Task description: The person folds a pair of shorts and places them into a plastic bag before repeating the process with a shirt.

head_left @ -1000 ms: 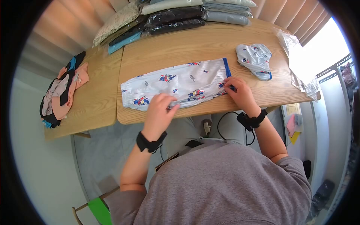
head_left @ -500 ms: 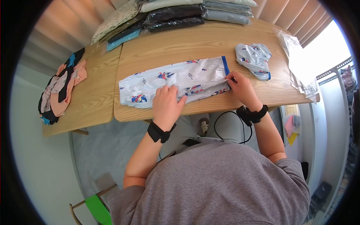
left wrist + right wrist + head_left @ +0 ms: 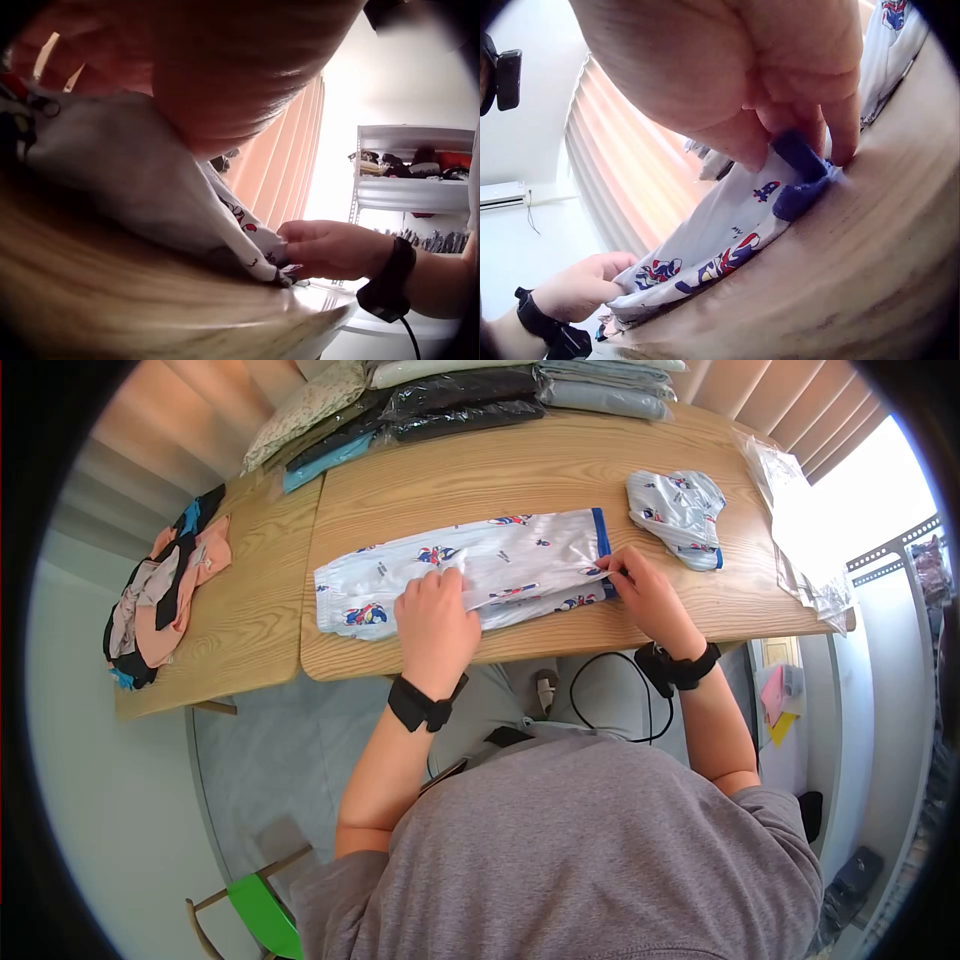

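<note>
A white garment with blue and red cartoon prints [image 3: 500, 565] lies lengthwise near the front edge of the table, its blue band at the right end. My left hand [image 3: 437, 630] is over its lower middle; in the right wrist view the left hand's thumb and fingers [image 3: 613, 281] pinch the cloth. At the blue-banded end, my right hand [image 3: 650, 600] pinches the near layer and lifts it into a crease. The right wrist view shows the blue band [image 3: 799, 180] bunched at the right hand's fingers. My left palm hides part of the cloth in the left wrist view.
A smaller folded garment with the same print [image 3: 677, 515] lies at the right, with clear plastic bags [image 3: 800, 530] beyond it. Bagged clothes [image 3: 465, 405] are stacked at the back. Peach and black clothes [image 3: 170, 595] lie in a heap at the left.
My left hand has come down onto the cloth and moved slightly left and up. The right hand has drawn the near layer up, so a long crease now runs between the hands.
</note>
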Motion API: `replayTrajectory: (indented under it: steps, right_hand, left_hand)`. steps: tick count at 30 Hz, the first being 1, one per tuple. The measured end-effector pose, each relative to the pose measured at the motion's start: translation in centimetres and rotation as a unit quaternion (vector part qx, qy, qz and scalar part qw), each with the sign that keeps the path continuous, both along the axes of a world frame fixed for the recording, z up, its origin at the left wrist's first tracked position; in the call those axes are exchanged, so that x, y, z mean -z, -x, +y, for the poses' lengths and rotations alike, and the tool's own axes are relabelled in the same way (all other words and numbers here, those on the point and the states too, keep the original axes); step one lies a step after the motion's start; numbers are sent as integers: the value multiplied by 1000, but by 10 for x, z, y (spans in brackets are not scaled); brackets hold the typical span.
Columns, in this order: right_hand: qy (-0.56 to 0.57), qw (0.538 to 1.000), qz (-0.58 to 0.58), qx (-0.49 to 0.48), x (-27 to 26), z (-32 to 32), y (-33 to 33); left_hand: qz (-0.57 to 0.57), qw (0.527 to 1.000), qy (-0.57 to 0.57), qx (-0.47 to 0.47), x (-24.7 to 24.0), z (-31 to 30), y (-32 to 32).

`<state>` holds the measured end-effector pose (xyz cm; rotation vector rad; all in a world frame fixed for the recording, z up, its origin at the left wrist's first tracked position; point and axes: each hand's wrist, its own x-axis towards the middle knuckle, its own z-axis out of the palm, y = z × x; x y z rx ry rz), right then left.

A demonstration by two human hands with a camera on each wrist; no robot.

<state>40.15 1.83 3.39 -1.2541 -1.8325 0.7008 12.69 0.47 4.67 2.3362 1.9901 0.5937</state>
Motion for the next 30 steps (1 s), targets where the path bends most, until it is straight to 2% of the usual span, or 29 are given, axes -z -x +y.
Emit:
replayTrajectory:
  steps: [2,5,7,11,13,14,15,17,18,20,22,23,24,25,26,29,30]
  right_hand:
    - [-14,1000,-1,-6,4,1,-3]
    - [-35,999,-11,-34,4,0,-7]
    - [12,998,-58,-27,-5,-4,-6]
    - [57,997,-41,-17,-7,-1,-2]
    - [107,976,82,172,-10,3,5]
    - [80,973,-2,217,1,12,1]
    - [81,973,-2,216,2,15,2]
    - [134,952,-188,202,2,19,5]
    - [134,952,-188,202,0,19,7]
    - [91,938,-303,139,-5,20,9]
    - [97,949,-267,138,-4,21,8]
    - [104,958,-230,135,-2,21,8]
    - [103,958,-232,133,0,21,7]
    - [114,967,-179,143,2,21,6]
    - [126,972,-125,153,3,20,6]
    - [119,976,-71,171,3,10,10]
    - [119,976,-70,171,4,8,11]
  left_hand:
    - [-57,982,-146,106,-1,-8,3]
    - [-41,977,-164,131,2,-27,5]
    - [-41,977,-151,145,13,-35,8]
    - [-70,982,-87,153,30,-46,8]
    - [-128,971,-93,177,31,-49,8]
    - [-146,968,-72,194,30,-49,11]
    - [-145,968,-72,193,31,-51,14]
    - [-164,962,-128,174,33,-53,21]
    - [-164,962,-129,175,32,-52,27]
    - [-78,974,-212,10,26,-50,41]
    - [-6,963,-240,-125,16,-45,61]
    - [-6,962,-240,-126,12,-43,72]
    - [-9,964,-165,-207,10,-41,82]
    - [-13,954,-87,-288,8,-40,91]
    - [-14,953,-86,-291,9,-40,99]
    - [-20,947,-24,-320,14,-34,115]
    - [-97,954,-10,-285,15,-31,120]
